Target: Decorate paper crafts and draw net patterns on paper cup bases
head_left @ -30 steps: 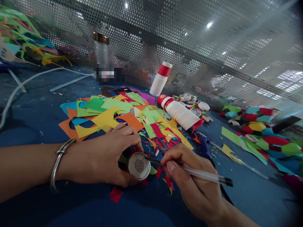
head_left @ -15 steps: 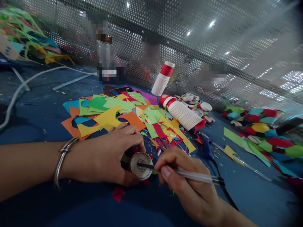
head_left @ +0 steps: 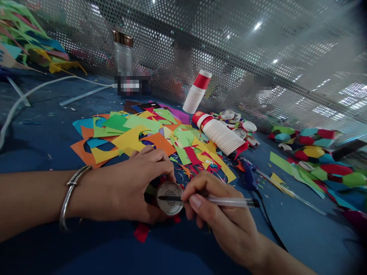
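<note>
My left hand (head_left: 140,183), with a silver bangle at its wrist, is wrapped round a small paper cup (head_left: 170,208) whose round white bottom faces me. Dark lines forming a gridded circle are drawn on that bottom. Between thumb and fingers, my right hand (head_left: 222,217) grips a clear-barrelled pen (head_left: 229,202). Its dark front end lies over the drawing, towards the left of the disc; whether the tip touches cannot be told. Red and green paper shows around the cup, partly hidden by my left fingers. A red paper scrap (head_left: 141,232) lies just below.
Coloured paper scraps (head_left: 129,139) are heaped beyond my hands. One cup stack (head_left: 197,91) stands; another (head_left: 222,133) lies on its side. A blue tool with a cord (head_left: 250,177) is at right, near patchwork paper pieces (head_left: 335,172). A lidded bottle (head_left: 123,51) stands behind.
The pen has swung flatter and its tip has shifted left across the cup bottom. My right hand has moved slightly left and up. My left hand still holds the cup.
</note>
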{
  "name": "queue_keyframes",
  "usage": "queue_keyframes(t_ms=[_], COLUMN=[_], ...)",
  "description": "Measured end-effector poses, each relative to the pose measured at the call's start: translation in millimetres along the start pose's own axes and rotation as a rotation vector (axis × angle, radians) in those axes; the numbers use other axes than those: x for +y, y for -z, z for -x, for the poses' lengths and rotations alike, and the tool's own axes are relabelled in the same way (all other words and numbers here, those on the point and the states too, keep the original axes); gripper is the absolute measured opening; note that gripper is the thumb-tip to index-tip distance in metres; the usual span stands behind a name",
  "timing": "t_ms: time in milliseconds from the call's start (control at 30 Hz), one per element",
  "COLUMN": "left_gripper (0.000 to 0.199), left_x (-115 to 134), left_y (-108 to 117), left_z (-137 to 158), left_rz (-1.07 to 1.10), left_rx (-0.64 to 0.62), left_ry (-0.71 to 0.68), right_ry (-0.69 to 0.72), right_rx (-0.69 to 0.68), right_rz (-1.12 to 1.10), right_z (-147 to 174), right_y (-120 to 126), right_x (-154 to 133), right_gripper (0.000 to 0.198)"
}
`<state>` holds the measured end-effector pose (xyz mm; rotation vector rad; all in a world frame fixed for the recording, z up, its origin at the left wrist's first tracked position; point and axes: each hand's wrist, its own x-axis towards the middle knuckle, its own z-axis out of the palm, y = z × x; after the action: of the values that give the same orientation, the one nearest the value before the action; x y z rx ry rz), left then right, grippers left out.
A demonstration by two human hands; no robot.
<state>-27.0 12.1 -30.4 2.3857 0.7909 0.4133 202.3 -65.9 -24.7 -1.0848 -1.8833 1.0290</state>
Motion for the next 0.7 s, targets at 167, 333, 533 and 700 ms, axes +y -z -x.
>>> queue_keyframes(t_ms=[167, 333, 533, 700], left_gripper=[0.041, 0.042, 0.042, 0.04], left_x=[1.9, 1.9, 0.4, 5.2], left_y=[1.4, 2.7, 1.8, 6.3], left_z=[0.4, -1.0, -2.5, -0.9], left_rz=[-0.004, 0.013, 0.011, 0.021], left_rx=[0.002, -0.001, 0.013, -0.015], left_ry=[0.007, 0.02, -0.002, 0.018], right_ry=[-0.025, -0.027, -0.034, -0.055], right_rx=[0.093, 0.098, 0.089, 0.078], right_rz=[-0.079, -0.022, 0.006, -0.029], right_z=[0.5, 1.2, 0.2, 0.1], right_y=[1.7, 3.2, 3.4, 4.2], right_x=[-0.6, -1.1, -0.4, -5.3], right_gripper=[0.018, 0.019, 0.019, 0.019])
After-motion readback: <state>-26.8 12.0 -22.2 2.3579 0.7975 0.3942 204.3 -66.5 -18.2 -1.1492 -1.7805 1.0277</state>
